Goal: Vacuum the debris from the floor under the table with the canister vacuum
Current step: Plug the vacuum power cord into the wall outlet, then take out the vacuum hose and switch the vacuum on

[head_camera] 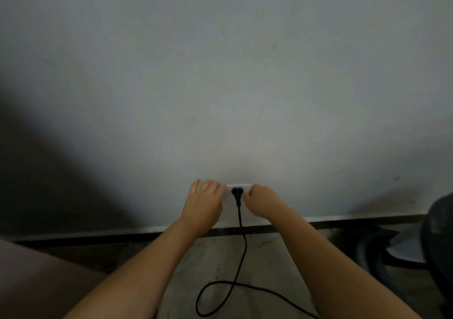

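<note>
1. Both forearms reached from the near edge to the wall; the left hand (pixel 204 202) lay flat, fingers spread, holding nothing, beside the white socket (pixel 241 187).
2. Her right hand (pixel 263 202) curled loosely beside the plug (pixel 237 191); whether it touched, I couldn't tell.
3. One black cord (pixel 241 250), limp and light, looped across the floor; best gripped at the stiff plug.
4. One dark canister vacuum (pixel 440 240) sat far right.

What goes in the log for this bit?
stage: plugging in | plug: in wall socket | left hand: flat on wall | right hand: beside plug
</note>
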`<control>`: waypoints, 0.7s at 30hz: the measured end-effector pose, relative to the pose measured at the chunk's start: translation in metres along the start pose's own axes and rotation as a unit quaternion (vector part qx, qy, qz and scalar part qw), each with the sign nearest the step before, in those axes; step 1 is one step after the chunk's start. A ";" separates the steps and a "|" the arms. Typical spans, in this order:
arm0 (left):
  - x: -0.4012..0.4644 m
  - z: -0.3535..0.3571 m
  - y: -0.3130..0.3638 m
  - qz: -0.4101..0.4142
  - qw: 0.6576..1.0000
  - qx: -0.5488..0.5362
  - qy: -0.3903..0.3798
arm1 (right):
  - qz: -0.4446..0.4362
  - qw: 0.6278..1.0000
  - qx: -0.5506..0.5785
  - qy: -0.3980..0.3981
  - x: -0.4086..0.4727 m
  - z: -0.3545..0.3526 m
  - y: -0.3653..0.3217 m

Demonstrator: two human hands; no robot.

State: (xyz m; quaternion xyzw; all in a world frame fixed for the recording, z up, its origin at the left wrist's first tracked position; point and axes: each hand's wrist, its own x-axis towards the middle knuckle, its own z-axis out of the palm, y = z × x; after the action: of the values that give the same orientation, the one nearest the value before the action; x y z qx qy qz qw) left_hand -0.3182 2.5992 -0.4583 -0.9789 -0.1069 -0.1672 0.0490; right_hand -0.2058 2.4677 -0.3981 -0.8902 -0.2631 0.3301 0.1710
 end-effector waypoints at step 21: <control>0.124 -0.388 0.122 0.011 0.942 -0.256 -0.217 | 0.082 0.984 -0.043 0.149 -0.317 -0.232 -0.052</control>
State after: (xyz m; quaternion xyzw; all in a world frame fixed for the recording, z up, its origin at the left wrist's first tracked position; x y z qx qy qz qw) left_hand -0.2990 2.4535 -0.0593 -0.9722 -0.0574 0.0283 -0.2253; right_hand -0.2711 2.2949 -0.0477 -0.9547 -0.1743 0.1950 0.1421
